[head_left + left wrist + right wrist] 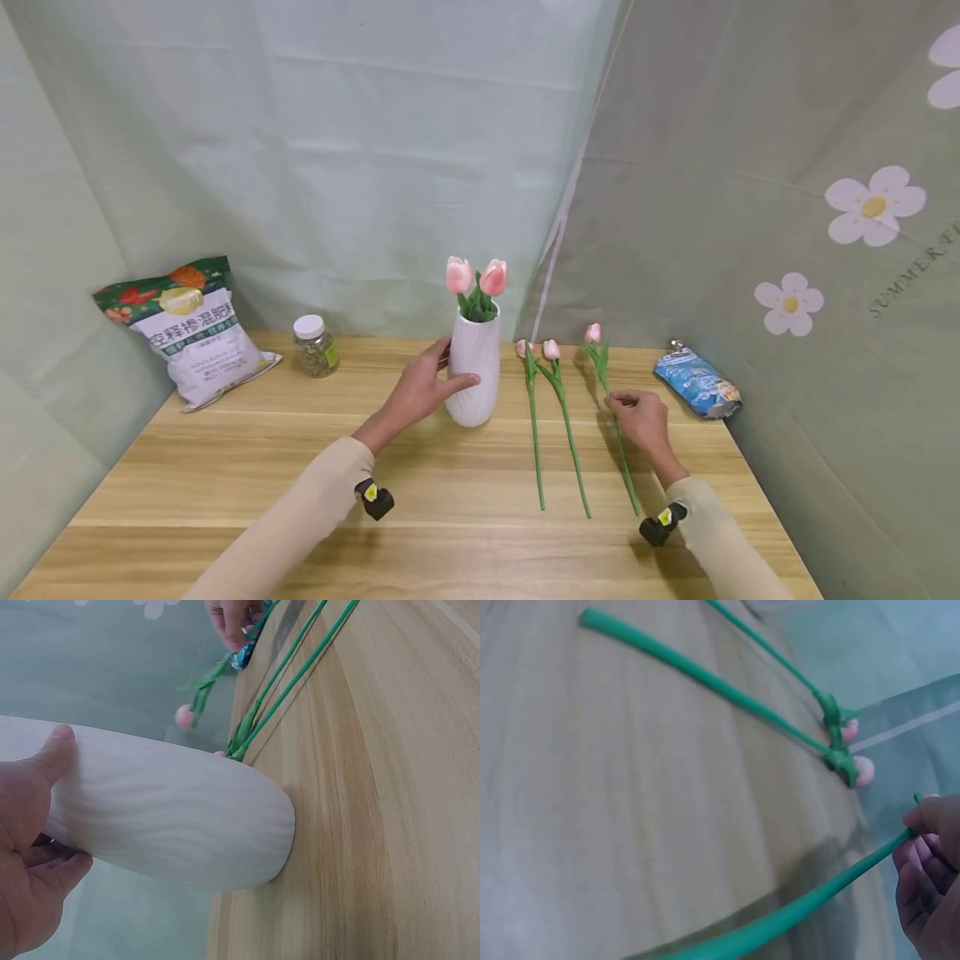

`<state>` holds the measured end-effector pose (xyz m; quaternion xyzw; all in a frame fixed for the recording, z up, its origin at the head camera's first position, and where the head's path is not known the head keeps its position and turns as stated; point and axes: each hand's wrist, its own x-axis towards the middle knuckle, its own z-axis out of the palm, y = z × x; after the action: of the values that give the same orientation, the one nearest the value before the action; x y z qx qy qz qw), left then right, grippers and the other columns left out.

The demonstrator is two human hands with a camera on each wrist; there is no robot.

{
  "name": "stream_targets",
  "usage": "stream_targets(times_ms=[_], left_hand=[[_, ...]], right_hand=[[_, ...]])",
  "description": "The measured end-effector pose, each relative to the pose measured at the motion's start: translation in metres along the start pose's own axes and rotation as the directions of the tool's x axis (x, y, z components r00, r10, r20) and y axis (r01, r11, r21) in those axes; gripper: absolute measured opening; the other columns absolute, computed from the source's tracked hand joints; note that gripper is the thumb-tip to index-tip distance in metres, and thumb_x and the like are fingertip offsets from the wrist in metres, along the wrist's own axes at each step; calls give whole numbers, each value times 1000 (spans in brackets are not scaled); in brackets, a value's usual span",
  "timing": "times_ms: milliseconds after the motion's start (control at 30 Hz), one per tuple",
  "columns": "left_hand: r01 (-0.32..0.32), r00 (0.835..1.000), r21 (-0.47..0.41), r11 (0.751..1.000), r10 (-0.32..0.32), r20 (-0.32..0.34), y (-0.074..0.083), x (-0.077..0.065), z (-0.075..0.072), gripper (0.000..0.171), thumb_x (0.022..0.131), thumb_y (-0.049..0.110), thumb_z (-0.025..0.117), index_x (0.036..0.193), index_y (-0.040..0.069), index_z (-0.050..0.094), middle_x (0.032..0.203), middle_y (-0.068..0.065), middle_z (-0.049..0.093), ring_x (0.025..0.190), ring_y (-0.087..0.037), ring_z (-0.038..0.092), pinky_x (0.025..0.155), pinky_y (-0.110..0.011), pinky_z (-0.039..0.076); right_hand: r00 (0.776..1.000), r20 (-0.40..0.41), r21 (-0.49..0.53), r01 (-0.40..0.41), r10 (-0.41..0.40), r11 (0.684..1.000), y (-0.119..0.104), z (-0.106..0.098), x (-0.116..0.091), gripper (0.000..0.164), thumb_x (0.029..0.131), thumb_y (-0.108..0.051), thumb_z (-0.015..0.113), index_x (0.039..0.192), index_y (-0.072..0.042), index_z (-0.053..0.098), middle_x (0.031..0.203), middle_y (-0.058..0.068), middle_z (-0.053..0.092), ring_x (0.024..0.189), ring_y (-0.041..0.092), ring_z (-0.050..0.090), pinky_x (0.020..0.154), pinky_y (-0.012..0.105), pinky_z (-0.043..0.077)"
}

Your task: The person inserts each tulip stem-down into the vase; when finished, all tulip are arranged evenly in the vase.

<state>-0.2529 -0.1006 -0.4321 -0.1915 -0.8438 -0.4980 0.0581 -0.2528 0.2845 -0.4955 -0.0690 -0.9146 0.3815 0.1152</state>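
My left hand [422, 385] grips the white ribbed vase [476, 375] from its left side, thumb across the front. The vase stands upright on the table, and two pink tulips [477, 279] with green leaves rise from its mouth. In the left wrist view the vase [172, 802] fills the middle. To the right, my right hand [641, 417] pinches the green stem of a tulip [602, 367] between thumb and fingers. In the right wrist view this stem [802, 904] runs down from the fingertips, with a shadow beside it. Two more tulips [533, 417] [567, 425] lie between vase and right hand.
A fertilizer bag [198, 333] leans at the back left, beside a white-lidded jar [316, 347]. At the right edge lies a blue packet [699, 382]. Cloth [360, 167] hangs behind the wooden table [450, 517].
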Motion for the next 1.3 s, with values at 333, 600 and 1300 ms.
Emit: stream_targets(times_ms=[333,600,1300], left_hand=[[0,1000,5,1000,0,2,0,0,0,80,89,32,82,151,-1,42,147,-20,54,135,-33,54,111,-44,49],[7,1000,9,1000,-8,6,1,0,0,81,89,32,82,151,0,42,148,-19,54,136,-33,54,112,-44,49],[10,1000,8,1000,-10,1,0,0,0,82,89,33,82,151,-1,42,147,-20,54,136,-34,54,112,-44,49]], right_hand=[[996,-72,90,57,-51,994,-26,-21,6,26,93,-22,75,104,0,79,94,15,77,67,5,66,55,18,55],[997,-52,183,70,-61,981,-54,-38,10,31,96,-27,73,112,-1,76,103,20,75,70,4,67,61,22,61],[966,-203,337,221,-159,915,-113,-65,20,33,96,-28,74,114,-1,75,100,11,74,72,3,68,65,18,61]])
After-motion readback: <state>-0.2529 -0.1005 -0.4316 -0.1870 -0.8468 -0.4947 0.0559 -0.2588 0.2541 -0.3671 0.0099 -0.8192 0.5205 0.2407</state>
